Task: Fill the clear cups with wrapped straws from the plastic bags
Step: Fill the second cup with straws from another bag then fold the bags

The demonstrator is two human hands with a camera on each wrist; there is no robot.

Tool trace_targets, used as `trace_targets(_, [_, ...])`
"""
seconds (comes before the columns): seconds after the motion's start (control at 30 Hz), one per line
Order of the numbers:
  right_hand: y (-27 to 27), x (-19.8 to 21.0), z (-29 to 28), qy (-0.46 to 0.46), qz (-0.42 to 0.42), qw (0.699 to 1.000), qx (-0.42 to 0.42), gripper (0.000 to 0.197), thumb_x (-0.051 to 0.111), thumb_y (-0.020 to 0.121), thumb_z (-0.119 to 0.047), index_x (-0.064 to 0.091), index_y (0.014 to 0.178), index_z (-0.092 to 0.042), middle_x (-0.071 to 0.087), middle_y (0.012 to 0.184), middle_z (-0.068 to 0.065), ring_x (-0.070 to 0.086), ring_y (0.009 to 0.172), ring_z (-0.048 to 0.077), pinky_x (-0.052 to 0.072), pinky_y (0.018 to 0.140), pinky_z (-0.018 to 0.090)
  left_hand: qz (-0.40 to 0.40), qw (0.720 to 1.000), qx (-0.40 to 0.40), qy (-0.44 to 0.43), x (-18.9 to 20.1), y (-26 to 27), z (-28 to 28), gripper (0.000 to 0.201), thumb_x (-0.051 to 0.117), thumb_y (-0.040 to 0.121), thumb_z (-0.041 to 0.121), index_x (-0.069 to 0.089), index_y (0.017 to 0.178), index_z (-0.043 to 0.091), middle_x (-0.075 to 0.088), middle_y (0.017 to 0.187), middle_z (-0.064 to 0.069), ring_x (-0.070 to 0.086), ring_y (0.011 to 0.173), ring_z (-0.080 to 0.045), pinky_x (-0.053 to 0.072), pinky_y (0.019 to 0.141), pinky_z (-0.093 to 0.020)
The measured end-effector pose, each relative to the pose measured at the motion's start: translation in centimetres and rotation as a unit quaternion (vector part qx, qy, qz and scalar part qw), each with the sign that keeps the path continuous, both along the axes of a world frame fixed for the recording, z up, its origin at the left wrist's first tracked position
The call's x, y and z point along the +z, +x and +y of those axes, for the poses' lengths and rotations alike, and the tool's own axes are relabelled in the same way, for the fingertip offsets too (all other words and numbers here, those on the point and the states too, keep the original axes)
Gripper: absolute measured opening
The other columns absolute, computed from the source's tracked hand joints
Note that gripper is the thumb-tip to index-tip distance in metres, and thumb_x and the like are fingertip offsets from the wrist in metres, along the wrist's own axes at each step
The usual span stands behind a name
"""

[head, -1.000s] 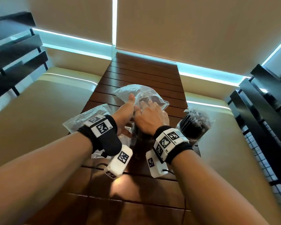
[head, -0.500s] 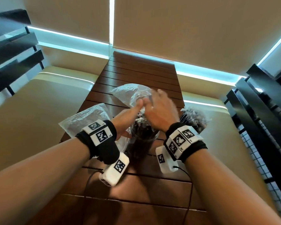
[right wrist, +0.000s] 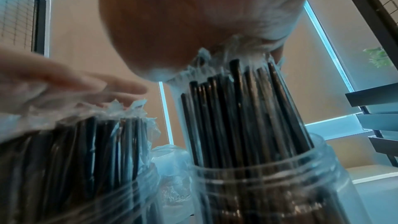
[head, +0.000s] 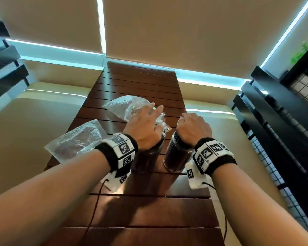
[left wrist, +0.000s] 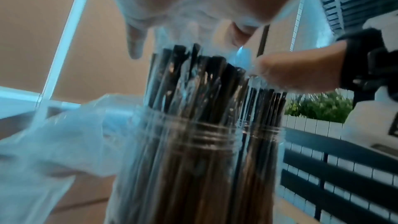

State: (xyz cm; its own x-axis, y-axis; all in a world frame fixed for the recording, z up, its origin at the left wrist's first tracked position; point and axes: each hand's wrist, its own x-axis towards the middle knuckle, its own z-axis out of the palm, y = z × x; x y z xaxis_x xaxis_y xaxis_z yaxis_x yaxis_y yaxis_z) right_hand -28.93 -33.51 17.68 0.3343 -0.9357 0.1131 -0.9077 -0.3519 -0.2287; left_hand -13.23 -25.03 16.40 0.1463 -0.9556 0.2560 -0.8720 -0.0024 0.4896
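A: Standing upright in two clear cups, the wrapped straws (right wrist: 243,108) have their long axis vertical, with the tips poking above the rims. The left cup (head: 148,157) and the right cup (head: 176,155) sit side by side, nearly touching, on the slatted wooden counter (head: 149,219).

B: And the hands?

A: Each is directly over its own cup. The left hand (head: 144,128) lies flat across the straw tops of the left cup, its grip open, fingers straight and pointing away from the person. The right hand (head: 194,128) rests on the tops of the right cup's straws; from the head view its fingers look curled under, but the wrist view shows only palm against wrappers, so I cannot tell whether that grip is closed on anything.

B: So which way does the next move go?

A: Straight down along the straws, I'd judge. The tips are under the palms, so a downward press would seat them. Neither hand needs to cross over.

B: What else is around?

A: One plastic bag (head: 124,107), crumpled, lies just beyond the left cup. Another plastic bag (head: 78,141) lies flat to the left of the left wrist, with something dark inside, possibly more straws. Cushioned benches (head: 25,130) flank the counter on both sides.
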Motion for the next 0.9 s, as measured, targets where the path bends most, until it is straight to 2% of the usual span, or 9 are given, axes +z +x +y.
trace_targets(0.13, [0.0, -0.8, -0.3, -0.034, 0.009, 0.999, 0.018, 0.032, 0.032, 0.096, -0.033, 0.057, 0.099, -0.013, 0.061, 0.109, 0.008, 0.055, 0.102, 0.030, 0.040, 0.081, 0.040, -0.155, 0.985, -0.027, 0.069, -1.2, -1.0, -2.0, 0.064, 0.023, 0.092, 0.061, 0.036, 0.146, 0.029, 0.038, 0.152, -0.002, 0.029, 0.142, -0.025, 0.021, 0.117, -0.050])
trace_targets(0.3, [0.2, -2.5, -0.3, -0.102, 0.065, 0.991, 0.057, 0.028, 0.038, 0.090, -0.029, 0.060, 0.094, -0.012, 0.063, 0.098, 0.006, 0.059, 0.095, 0.027, 0.043, 0.075, 0.035, -0.174, 0.984, -0.014, 0.044, -1.9, -1.4, -2.5, 0.056, 0.024, 0.095, 0.051, 0.047, 0.138, 0.024, 0.049, 0.143, -0.001, 0.042, 0.134, -0.023, 0.030, 0.112, -0.047])
trace_targets(0.43, [-0.1, -2.8, -0.7, -0.090, 0.045, 0.993, 0.066, 0.031, 0.035, 0.092, -0.031, 0.060, 0.098, -0.014, 0.063, 0.103, 0.005, 0.059, 0.097, 0.027, 0.040, 0.076, 0.035, -0.172, 0.985, -0.011, 0.032, -1.8, -1.6, -2.3, 0.054, 0.029, 0.096, 0.050, 0.046, 0.138, 0.022, 0.048, 0.145, -0.002, 0.041, 0.134, -0.023, 0.029, 0.111, -0.045])
trace_targets(0.53, [-0.3, -1.8, -0.6, -0.036, 0.043, 0.996, 0.064, 0.038, 0.031, 0.097, -0.037, 0.059, 0.115, -0.018, 0.060, 0.122, 0.006, 0.054, 0.111, 0.030, 0.041, 0.089, 0.043, -0.137, 0.988, -0.029, 0.062, -1.7, -1.2, -2.3, 0.066, 0.020, 0.094, 0.062, 0.034, 0.147, 0.026, 0.035, 0.154, -0.001, 0.033, 0.141, -0.023, 0.024, 0.115, -0.045])
trace_targets(0.63, [0.2, 0.4, 0.2, 0.016, 0.028, 0.999, 0.037, 0.049, 0.030, 0.097, -0.051, 0.050, 0.134, -0.026, 0.046, 0.144, 0.007, 0.039, 0.133, 0.029, 0.029, 0.107, 0.051, 0.003, 0.996, -0.069, 0.057, -0.2, 0.0, -1.8, 0.081, 0.008, 0.087, 0.075, 0.025, 0.151, 0.029, 0.023, 0.158, -0.001, 0.028, 0.143, -0.022, 0.024, 0.116, -0.048])
trace_targets(0.7, [1.1, 2.0, 1.0, -0.042, -0.001, 0.999, 0.026, 0.052, 0.033, 0.095, -0.057, 0.049, 0.135, -0.028, 0.042, 0.147, 0.007, 0.033, 0.138, 0.027, 0.021, 0.112, 0.053, 0.107, 0.993, -0.040, 0.005, 1.6, 1.5, -1.3, 0.069, 0.017, 0.095, 0.064, 0.036, 0.146, 0.023, 0.036, 0.148, -0.005, 0.039, 0.132, -0.018, 0.032, 0.110, -0.039])
trace_targets(0.77, [3.1, 3.6, 2.4, -0.142, -0.025, 0.987, 0.064, 0.044, 0.045, 0.091, -0.052, 0.055, 0.126, -0.026, 0.051, 0.134, 0.004, 0.043, 0.127, 0.026, 0.031, 0.105, 0.049, 0.158, 0.985, 0.053, -0.042, 2.9, 4.3, -0.9, 0.039, 0.037, 0.100, 0.040, 0.055, 0.129, 0.020, 0.055, 0.131, -0.003, 0.052, 0.116, -0.015, 0.037, 0.098, -0.028])
trace_targets(0.83, [6.1, 4.5, 4.3, -0.186, -0.057, 0.968, 0.160, 0.033, 0.054, 0.088, -0.039, 0.060, 0.115, -0.022, 0.061, 0.115, 0.002, 0.055, 0.105, 0.023, 0.044, 0.089, 0.042, 0.132, 0.983, 0.130, 0.005, 3.6, 7.7, 0.2, 0.023, 0.049, 0.092, 0.021, 0.065, 0.108, 0.023, 0.067, 0.114, -0.001, 0.058, 0.106, -0.019, 0.041, 0.090, -0.026])
trace_targets(0.9, [9.5, 4.4, 6.7, -0.159, -0.062, 0.949, 0.265, 0.025, 0.056, 0.085, -0.026, 0.062, 0.108, -0.018, 0.065, 0.102, 0.002, 0.059, 0.091, 0.024, 0.049, 0.077, 0.037, 0.074, 0.979, 0.158, 0.102, 3.4, 10.8, 2.1, 0.021, 0.052, 0.085, 0.014, 0.067, 0.099, 0.019, 0.069, 0.107, -0.004, 0.059, 0.102, -0.024, 0.046, 0.087, -0.030])
